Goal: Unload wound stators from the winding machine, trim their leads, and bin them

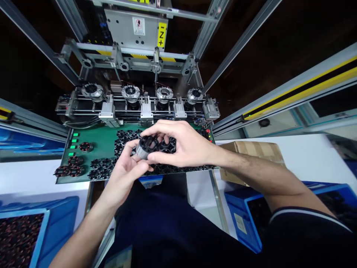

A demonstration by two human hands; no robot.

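A round stator core (143,152), with a grey metal outer wall and a black plastic top, is held up between both hands over the green work plate (102,139). My left hand (126,167) grips it from the left and below, fingers closed around its lower side. From the right, my right hand (185,145) has its thumb and fingers closed about the top and near side. Beneath the hands lie many black plastic stator frames (103,167), partly hidden by them. Several stators with copper windings (75,170) sit on the plate's left end.
Behind the plate, a winding machine carries several round fixtures (131,93) in a row. Green buttons (73,140) line the plate's left edge. A blue bin (47,223) of wound parts stands at left; a cardboard box (258,150) and another blue bin (241,219) are at right.
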